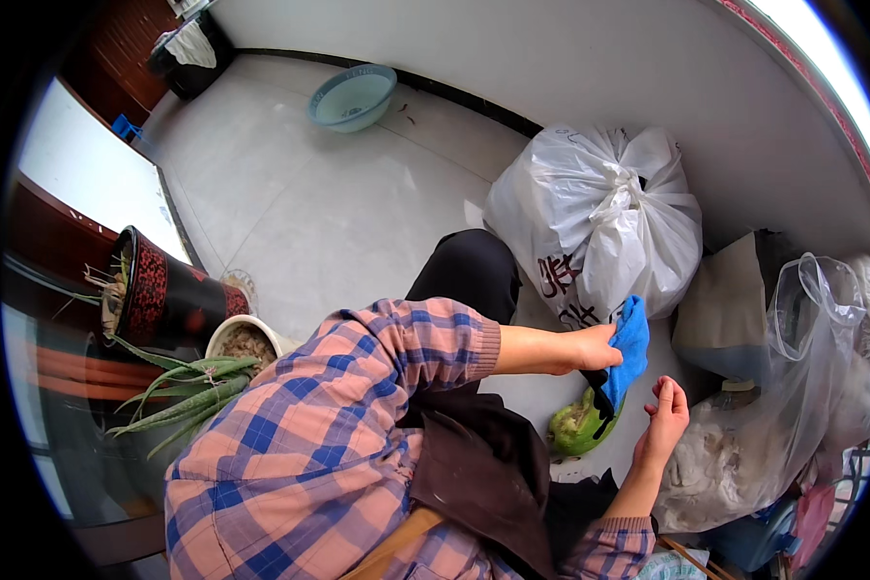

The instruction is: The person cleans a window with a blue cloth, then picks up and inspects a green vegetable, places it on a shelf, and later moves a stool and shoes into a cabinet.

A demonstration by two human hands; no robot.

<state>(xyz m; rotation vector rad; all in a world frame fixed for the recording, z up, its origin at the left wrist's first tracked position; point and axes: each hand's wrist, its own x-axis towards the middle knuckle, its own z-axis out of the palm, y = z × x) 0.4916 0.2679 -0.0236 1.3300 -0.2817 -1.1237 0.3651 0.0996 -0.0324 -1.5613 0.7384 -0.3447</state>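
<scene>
My left hand (597, 349) pinches a piece of blue cloth with black parts (629, 355), possibly a glove. The cloth hangs past the fingertips, and its black lower end overlaps a large green gourd or similar fruit (580, 426) lying on the floor. This fruit has a brownish, rough patch. To the lower right of the cloth is my right hand (664, 420), raised, with its fingers loosely bent and nothing visible in them. Both forearms come out of plaid sleeves. Dark cloth covers part of my lap.
A tied white plastic bag (609, 217) stands by the wall, with a carton (725, 312) and a clear bag of pale material (725, 464) beside it. Farther off sits a basin (354, 101). Potted plants, including an aloe (210, 395), stand on the left.
</scene>
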